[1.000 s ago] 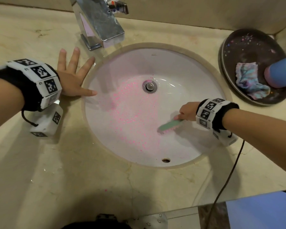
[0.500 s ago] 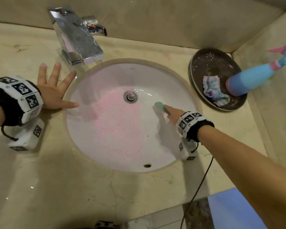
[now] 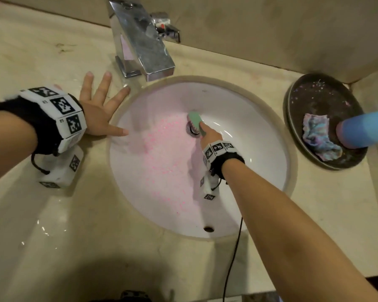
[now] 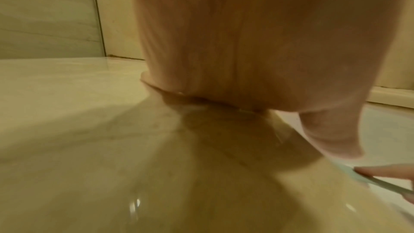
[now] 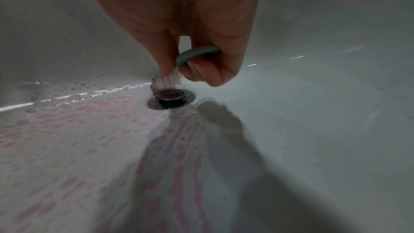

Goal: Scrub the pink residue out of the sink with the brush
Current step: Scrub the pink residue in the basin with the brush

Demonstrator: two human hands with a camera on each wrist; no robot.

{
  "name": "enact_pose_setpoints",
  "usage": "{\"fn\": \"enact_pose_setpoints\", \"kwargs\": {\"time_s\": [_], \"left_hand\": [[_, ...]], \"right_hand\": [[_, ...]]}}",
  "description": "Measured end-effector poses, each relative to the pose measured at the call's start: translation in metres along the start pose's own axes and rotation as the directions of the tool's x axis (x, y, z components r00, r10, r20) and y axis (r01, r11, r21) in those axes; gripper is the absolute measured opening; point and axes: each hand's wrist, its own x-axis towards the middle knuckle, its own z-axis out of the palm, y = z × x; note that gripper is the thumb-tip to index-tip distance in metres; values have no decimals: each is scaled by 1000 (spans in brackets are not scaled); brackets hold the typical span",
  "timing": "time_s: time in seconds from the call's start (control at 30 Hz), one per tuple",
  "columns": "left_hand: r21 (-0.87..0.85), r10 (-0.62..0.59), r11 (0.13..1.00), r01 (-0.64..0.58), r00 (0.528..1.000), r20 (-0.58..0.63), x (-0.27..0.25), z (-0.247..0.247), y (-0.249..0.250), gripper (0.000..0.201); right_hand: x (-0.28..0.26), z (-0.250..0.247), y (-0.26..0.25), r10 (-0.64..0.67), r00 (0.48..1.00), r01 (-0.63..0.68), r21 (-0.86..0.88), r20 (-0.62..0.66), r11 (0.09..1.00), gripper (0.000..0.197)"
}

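From the head view, the right hand (image 3: pixel 207 136) had carried the green brush (image 3: pixel 195 121) from the sink's (image 3: pixel 260 131) five o'clock wall up to the drain (image 3: pixel 192 130) at centre; pink residue (image 3: pixel 162 158) still speckled the nine-to-six side, so most scrubbing remained. A dark dish (image 3: pixel 310 101) at three o'clock held a crumpled cloth (image 3: pixel 319 138) and a blue bottle (image 3: pixel 367 129).

The left wrist view showed the left hand (image 4: pixel 224 42) spread flat on the counter (image 4: pixel 67 112).

In the right wrist view, fingers (image 5: pixel 165 56) clamped the brush, bristles just above the drain.

Green-backed brush (image 3: pixel 195 120), bristles down at the drain of the white oval sink (image 3: pixel 260 131); pink residue (image 3: pixel 162 162) speckles the basin's left half.
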Motion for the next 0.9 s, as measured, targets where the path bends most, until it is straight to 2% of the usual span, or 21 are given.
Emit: {"fn": "enact_pose_setpoints", "kwargs": {"time_s": [0.13,0.4,0.57,0.73,0.9], "left_hand": [[16,11,1000,-11,1000,12,8,3,-6,95],[33,14,999,-14,1000,17,14,6,-11,96],[21,22,1000,-22,1000,8,15,7,-12,95],[20,19,1000,-19,1000,-7,15,9,-9,95],[9,20,1000,-20,1000,-4,18,10,-12,95]], "right_hand": [[7,4,10,34,999,-34,-23,-14,999,56],[12,10,21,156,983,-135,192,-101,972,60],[20,1,28,186,962,-187,16,-201,982,28],[32,-32,53,226,948,-269,-188,-224,944,22],[41,-27,26,77,978,-136,-319,-193,938,21]]}}
